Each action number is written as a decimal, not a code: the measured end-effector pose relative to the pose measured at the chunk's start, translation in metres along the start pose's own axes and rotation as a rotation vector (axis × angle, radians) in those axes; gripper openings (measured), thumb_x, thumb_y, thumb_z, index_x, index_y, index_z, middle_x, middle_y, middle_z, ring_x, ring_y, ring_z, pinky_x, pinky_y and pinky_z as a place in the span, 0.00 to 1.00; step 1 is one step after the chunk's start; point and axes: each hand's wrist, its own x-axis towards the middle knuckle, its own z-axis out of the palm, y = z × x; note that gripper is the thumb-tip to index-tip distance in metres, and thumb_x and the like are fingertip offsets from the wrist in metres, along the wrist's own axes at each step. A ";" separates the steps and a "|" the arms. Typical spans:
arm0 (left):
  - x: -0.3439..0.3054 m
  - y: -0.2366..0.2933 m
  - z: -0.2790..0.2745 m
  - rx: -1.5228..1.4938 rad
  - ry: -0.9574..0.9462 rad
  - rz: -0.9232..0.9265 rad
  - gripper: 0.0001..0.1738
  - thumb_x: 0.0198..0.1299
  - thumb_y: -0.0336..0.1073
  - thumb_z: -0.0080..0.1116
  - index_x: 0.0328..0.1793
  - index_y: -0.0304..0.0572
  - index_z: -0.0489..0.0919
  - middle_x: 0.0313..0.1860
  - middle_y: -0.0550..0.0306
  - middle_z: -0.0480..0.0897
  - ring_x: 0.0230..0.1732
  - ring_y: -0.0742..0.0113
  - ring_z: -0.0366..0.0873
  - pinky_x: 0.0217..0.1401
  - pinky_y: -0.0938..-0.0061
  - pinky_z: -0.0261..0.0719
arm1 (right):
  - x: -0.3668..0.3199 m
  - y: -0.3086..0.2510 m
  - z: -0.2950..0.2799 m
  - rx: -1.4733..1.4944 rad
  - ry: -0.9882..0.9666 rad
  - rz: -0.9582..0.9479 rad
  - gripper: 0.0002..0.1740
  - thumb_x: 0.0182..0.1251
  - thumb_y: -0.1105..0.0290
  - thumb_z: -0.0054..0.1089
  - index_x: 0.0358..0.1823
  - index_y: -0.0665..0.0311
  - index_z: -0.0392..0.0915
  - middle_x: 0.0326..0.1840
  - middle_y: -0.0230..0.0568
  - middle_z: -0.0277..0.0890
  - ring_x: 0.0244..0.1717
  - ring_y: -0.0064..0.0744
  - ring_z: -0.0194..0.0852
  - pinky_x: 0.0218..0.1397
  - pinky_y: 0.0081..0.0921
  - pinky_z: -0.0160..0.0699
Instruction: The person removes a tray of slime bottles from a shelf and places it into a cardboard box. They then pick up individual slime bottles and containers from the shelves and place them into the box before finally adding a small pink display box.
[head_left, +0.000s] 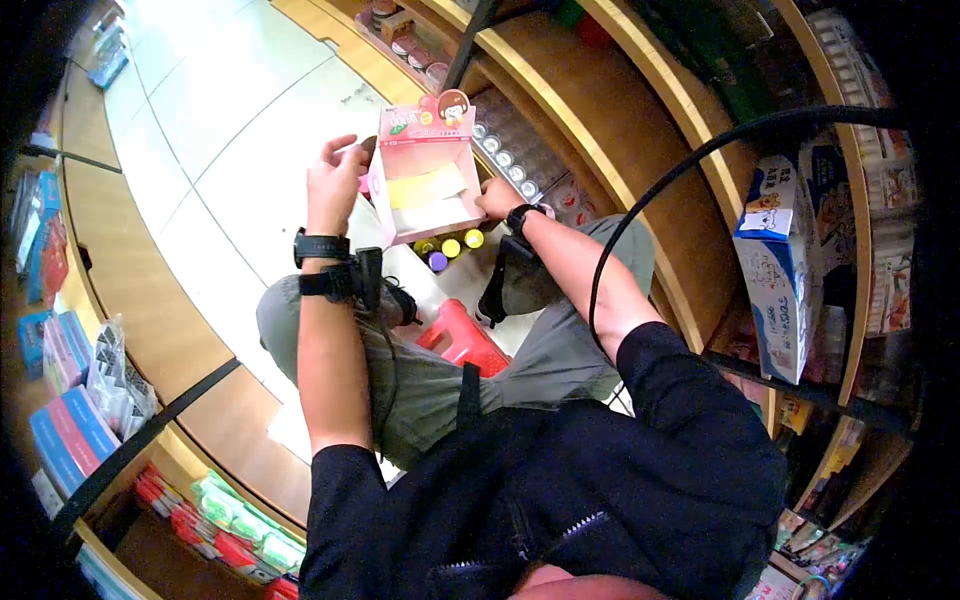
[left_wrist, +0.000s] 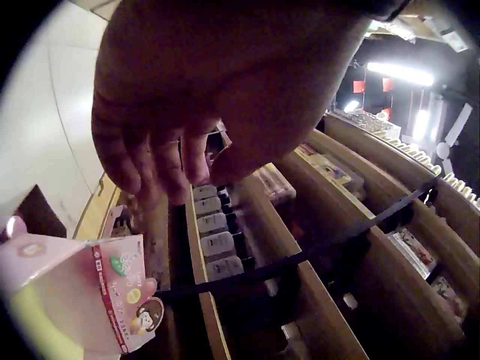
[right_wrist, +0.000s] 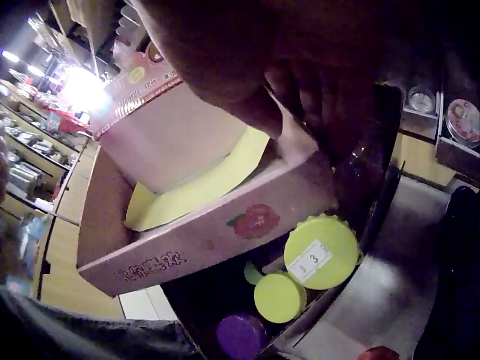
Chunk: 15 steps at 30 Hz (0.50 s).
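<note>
A pink display box (head_left: 432,215) with a printed upright back panel stands between the hands; a yellow sheet (head_left: 425,187) lies inside it. My right hand (head_left: 497,198) pinches the box's right wall, the thumb over the inner side and the fingers outside, as the right wrist view shows. My left hand (head_left: 335,190) is raised at the box's left side, its fingers loosely bent and holding nothing; in the left wrist view the hand (left_wrist: 217,97) is above the box (left_wrist: 52,285). Yellow lids (right_wrist: 321,253) and a purple lid (right_wrist: 241,335) show below the box's front wall.
A red plastic container (head_left: 465,338) stands between the legs. Wooden shelves (head_left: 640,190) with goods curve along the right, and a blue and white carton (head_left: 775,280) stands there. Silver-topped items (head_left: 505,160) sit just right of the box. Shelving with packages (head_left: 75,430) lines the left.
</note>
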 end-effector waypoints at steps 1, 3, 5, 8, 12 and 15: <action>0.004 -0.001 -0.004 0.055 0.026 0.009 0.19 0.59 0.39 0.51 0.54 0.36 0.73 0.37 0.58 0.80 0.35 0.73 0.76 0.36 0.79 0.73 | 0.000 0.001 0.003 0.050 0.025 0.009 0.13 0.45 0.69 0.55 0.32 0.68 0.81 0.33 0.58 0.78 0.35 0.52 0.78 0.41 0.40 0.76; 0.005 0.005 -0.005 0.028 0.061 0.011 0.18 0.58 0.35 0.51 0.52 0.32 0.73 0.36 0.56 0.79 0.34 0.73 0.76 0.36 0.80 0.73 | -0.001 0.007 0.009 0.010 0.128 -0.107 0.11 0.47 0.74 0.51 0.30 0.75 0.78 0.20 0.51 0.77 0.20 0.38 0.77 0.25 0.32 0.76; 0.006 0.013 -0.002 0.011 0.076 0.010 0.17 0.56 0.32 0.52 0.51 0.29 0.73 0.33 0.54 0.79 0.32 0.73 0.75 0.35 0.81 0.74 | -0.009 -0.004 0.000 -0.017 0.101 -0.037 0.13 0.45 0.71 0.56 0.34 0.66 0.82 0.32 0.56 0.79 0.34 0.50 0.78 0.41 0.38 0.76; 0.016 0.003 0.002 -0.049 0.054 0.007 0.17 0.56 0.32 0.52 0.50 0.29 0.73 0.32 0.53 0.80 0.32 0.74 0.75 0.35 0.82 0.73 | -0.025 -0.021 -0.017 0.021 0.127 -0.082 0.13 0.46 0.71 0.56 0.34 0.68 0.81 0.31 0.56 0.78 0.33 0.50 0.78 0.40 0.38 0.76; 0.020 0.007 0.004 -0.021 -0.016 0.071 0.18 0.61 0.35 0.49 0.55 0.31 0.70 0.36 0.55 0.78 0.30 0.74 0.75 0.30 0.82 0.73 | -0.048 -0.033 -0.053 -0.081 0.162 -0.146 0.16 0.47 0.70 0.52 0.37 0.72 0.78 0.32 0.56 0.78 0.35 0.49 0.79 0.41 0.36 0.76; 0.015 0.015 0.003 -0.070 -0.015 0.047 0.18 0.60 0.35 0.50 0.54 0.32 0.70 0.37 0.55 0.78 0.30 0.74 0.75 0.30 0.82 0.73 | -0.088 -0.043 -0.099 -0.004 0.169 -0.125 0.15 0.50 0.68 0.54 0.36 0.71 0.77 0.31 0.54 0.78 0.32 0.43 0.79 0.37 0.32 0.75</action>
